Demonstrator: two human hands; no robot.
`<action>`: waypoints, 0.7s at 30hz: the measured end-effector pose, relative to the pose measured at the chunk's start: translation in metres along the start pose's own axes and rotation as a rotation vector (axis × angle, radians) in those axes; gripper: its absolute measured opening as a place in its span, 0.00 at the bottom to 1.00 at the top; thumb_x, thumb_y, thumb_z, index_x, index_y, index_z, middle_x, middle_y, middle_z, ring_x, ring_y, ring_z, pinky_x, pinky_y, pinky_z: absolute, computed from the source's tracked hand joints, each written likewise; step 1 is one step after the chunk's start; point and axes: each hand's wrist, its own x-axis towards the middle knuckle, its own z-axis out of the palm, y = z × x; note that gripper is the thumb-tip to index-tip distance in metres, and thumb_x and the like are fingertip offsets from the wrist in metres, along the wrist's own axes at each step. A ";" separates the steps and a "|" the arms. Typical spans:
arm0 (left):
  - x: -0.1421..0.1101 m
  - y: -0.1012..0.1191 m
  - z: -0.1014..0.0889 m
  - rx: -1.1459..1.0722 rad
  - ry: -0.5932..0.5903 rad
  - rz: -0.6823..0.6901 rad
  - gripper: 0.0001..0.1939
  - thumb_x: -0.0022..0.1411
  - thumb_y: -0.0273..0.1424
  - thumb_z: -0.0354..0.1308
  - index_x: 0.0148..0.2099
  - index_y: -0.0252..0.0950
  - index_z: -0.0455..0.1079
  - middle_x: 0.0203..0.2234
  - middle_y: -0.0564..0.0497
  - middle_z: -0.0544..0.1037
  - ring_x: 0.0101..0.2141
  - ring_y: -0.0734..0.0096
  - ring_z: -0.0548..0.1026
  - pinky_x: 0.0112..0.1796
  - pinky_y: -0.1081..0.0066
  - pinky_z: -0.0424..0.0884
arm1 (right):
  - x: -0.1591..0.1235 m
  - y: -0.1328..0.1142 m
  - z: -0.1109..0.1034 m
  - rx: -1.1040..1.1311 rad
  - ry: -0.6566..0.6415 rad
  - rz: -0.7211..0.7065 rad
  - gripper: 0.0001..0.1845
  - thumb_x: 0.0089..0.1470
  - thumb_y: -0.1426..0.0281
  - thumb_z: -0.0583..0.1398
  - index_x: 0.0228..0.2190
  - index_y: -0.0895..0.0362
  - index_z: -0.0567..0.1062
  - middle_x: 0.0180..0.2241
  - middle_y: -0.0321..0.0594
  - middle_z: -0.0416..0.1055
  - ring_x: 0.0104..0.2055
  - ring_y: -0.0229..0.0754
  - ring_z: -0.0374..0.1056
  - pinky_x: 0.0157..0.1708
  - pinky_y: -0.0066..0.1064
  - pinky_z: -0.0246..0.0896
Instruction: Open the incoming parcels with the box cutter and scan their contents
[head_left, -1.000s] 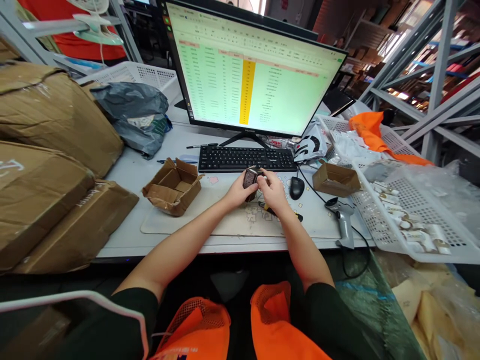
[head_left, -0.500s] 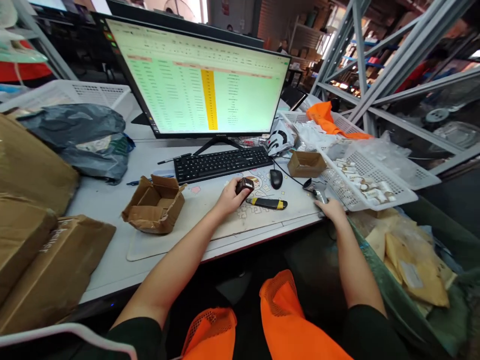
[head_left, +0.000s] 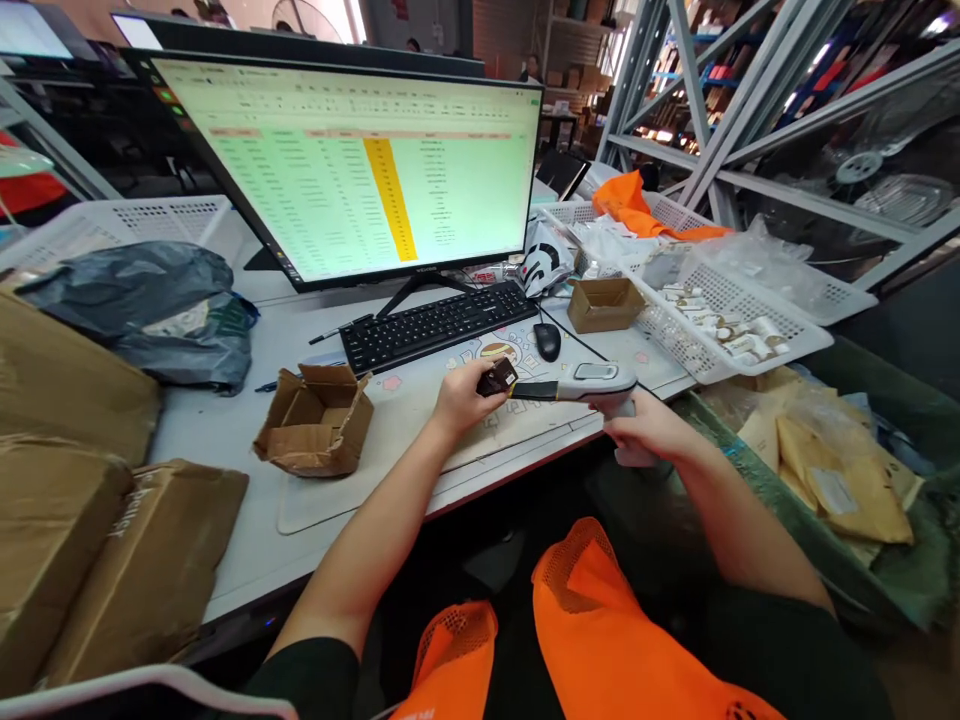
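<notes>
My left hand is closed around a small dark packet, held just above the desk mat. My right hand grips the handle of a grey barcode scanner, its head pointing left at the packet from a short distance. A yellow and black utility knife lies on the mat between the packet and the scanner, partly hidden. An opened small cardboard box sits on the mat to the left of my left hand.
A black keyboard, a mouse and a monitor stand behind the mat. A small brown box and white mesh baskets of small packages lie right. Large cardboard boxes and a grey bag crowd the left.
My right hand left the packet, reached right to the scanner on the desk edge, lifted it and aimed it at the packet. My left hand kept holding the packet.
</notes>
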 end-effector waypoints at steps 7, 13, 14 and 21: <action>0.002 -0.002 0.006 0.016 0.037 0.162 0.16 0.60 0.32 0.69 0.47 0.38 0.69 0.49 0.40 0.83 0.49 0.55 0.83 0.48 0.59 0.77 | -0.013 -0.007 0.016 -0.157 -0.005 0.053 0.21 0.42 0.69 0.62 0.42 0.56 0.78 0.18 0.33 0.71 0.17 0.40 0.64 0.15 0.27 0.53; 0.002 0.006 0.005 0.084 0.011 0.014 0.27 0.58 0.27 0.65 0.59 0.35 0.69 0.49 0.40 0.79 0.50 0.54 0.79 0.51 0.58 0.75 | -0.009 0.015 -0.007 -0.088 0.182 0.089 0.19 0.40 0.67 0.64 0.38 0.56 0.74 0.18 0.33 0.71 0.20 0.42 0.67 0.19 0.28 0.60; 0.002 0.008 0.005 0.061 0.033 -0.024 0.26 0.57 0.28 0.65 0.59 0.35 0.70 0.47 0.41 0.79 0.48 0.55 0.79 0.50 0.58 0.75 | -0.002 0.021 -0.015 -0.079 0.229 0.104 0.20 0.41 0.67 0.65 0.40 0.56 0.74 0.18 0.33 0.71 0.20 0.42 0.67 0.19 0.28 0.59; 0.003 0.010 0.005 -0.382 0.167 -0.492 0.25 0.52 0.39 0.69 0.51 0.38 0.71 0.39 0.47 0.79 0.40 0.60 0.80 0.45 0.62 0.76 | 0.077 0.066 -0.081 -0.022 0.501 0.218 0.15 0.42 0.71 0.69 0.35 0.59 0.78 0.32 0.46 0.80 0.32 0.46 0.76 0.29 0.32 0.71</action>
